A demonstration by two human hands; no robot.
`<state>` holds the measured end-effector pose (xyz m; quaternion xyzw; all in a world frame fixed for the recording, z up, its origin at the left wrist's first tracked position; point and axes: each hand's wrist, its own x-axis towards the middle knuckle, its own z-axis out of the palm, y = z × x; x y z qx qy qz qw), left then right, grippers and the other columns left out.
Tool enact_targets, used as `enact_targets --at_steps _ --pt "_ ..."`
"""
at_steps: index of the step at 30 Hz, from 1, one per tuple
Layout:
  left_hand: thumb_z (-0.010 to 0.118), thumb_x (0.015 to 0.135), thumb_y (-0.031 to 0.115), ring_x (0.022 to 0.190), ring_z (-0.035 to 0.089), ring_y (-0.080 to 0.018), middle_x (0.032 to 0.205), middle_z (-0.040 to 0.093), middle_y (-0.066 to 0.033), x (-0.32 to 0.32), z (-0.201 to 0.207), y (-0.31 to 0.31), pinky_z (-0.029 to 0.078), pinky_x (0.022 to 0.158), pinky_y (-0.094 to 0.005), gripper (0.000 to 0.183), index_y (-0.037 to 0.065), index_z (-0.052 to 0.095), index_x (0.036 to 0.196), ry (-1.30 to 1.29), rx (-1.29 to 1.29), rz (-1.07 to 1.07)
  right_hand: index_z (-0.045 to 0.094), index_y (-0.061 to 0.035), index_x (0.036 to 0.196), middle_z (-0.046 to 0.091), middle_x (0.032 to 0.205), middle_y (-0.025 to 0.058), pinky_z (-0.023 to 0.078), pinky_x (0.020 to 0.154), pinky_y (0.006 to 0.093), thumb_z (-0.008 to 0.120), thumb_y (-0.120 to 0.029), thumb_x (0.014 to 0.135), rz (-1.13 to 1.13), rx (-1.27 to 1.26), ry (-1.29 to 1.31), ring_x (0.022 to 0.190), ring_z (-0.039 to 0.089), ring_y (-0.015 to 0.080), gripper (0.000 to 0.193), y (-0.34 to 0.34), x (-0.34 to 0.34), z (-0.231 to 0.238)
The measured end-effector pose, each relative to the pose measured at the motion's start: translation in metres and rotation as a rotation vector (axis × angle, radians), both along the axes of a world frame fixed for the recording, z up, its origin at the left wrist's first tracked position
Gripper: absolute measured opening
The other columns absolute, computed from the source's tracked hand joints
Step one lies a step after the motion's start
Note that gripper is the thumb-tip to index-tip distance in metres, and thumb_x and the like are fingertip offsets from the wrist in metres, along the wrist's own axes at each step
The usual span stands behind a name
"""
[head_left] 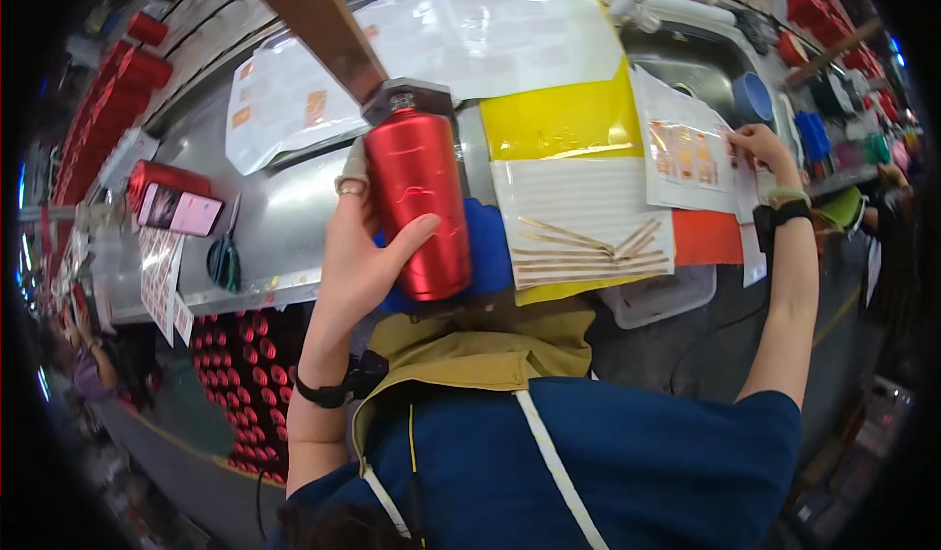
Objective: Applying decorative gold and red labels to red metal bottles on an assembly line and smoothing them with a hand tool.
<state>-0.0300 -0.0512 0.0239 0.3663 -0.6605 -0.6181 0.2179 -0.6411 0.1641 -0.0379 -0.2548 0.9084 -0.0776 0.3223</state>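
Head view gives me the relation that I judge matters most: the red bottle (420,207) sits near the middle, while the right hand (767,150) works well apart from it, just short of 3 o'clock. The bottle's long axis runs close to a 12-to-6 line, neck toward 12, base toward 6. The left hand (361,256) is by far the nearer one; I have it wrapped round the bottle from the 9 o'clock side, thumb laid across the front and fingers partly hidden behind. My right fingertips look pinched together on the edge of the printed sheet (683,168), which carries orange-gold shapes.

Between the two hands I count a yellow sheet (564,124) and, below it, a ribbed white pad (559,202) with thin gold strips (564,264) fanned over it. At 11 o'clock from the bottle, a brown post (319,30) slants in, ending in a grey hexagonal block (431,91) at the bottle's neck; it crowds that end, though I cannot tell whether the two touch. Blue cloth (488,241) shows at the bottle's 4 o'clock side. Toward 9 o'clock lie a phone (181,209), a second red bottle (162,177) beside it, and dark-handled scissors (224,261), all clear of my left wrist.
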Motion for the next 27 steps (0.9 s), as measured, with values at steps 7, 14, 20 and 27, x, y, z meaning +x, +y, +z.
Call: enact_targets --at_steps 7,14,20,27 --pt "0.079 0.088 0.011 0.126 0.059 -0.0256 0.137 0.056 -0.0195 -0.005 -0.008 0.001 0.047 0.108 -0.0390 0.076 -0.007 0.034 0.147 0.050 -0.046 0.035 0.074 -0.0027 0.090 0.067 0.063 0.0072 0.043 0.048 0.0335 0.074 -0.040 0.088 -0.037 -0.124 0.387 0.051 0.062 0.0180 0.037 0.036 -0.065 -0.049" --pt "0.077 0.088 0.007 0.125 0.060 -0.0258 0.139 0.055 -0.0186 0.002 -0.006 0.002 0.049 0.107 -0.0381 0.081 -0.004 0.029 0.152 0.028 -0.039 0.065 0.074 0.0017 0.101 0.075 0.084 0.0165 0.056 0.072 0.0376 0.070 -0.026 0.089 0.082 -0.490 0.292 0.075 0.074 0.0259 0.030 -0.077 0.027 -0.013" --pt "0.076 0.088 0.005 0.130 0.057 -0.0260 0.143 0.051 -0.0185 -0.004 -0.004 0.000 0.046 0.110 -0.0395 0.086 -0.003 0.024 0.156 0.081 0.007 0.060 0.075 0.0012 0.096 0.075 0.079 0.0153 0.057 0.074 0.0397 0.070 -0.021 0.090 0.273 -0.314 0.292 0.076 0.075 0.0255 0.023 -0.153 0.018 -0.063" --pt "0.078 0.086 0.003 0.141 0.045 -0.0256 0.153 0.043 -0.0160 -0.004 -0.004 0.003 0.041 0.115 -0.0400 0.094 0.002 0.019 0.160 0.087 -0.037 0.013 0.076 -0.0002 0.085 0.073 0.080 0.0194 0.058 0.072 0.0425 0.076 -0.040 0.082 0.315 -0.160 0.556 0.077 0.074 0.0311 0.040 -0.147 0.008 -0.072"
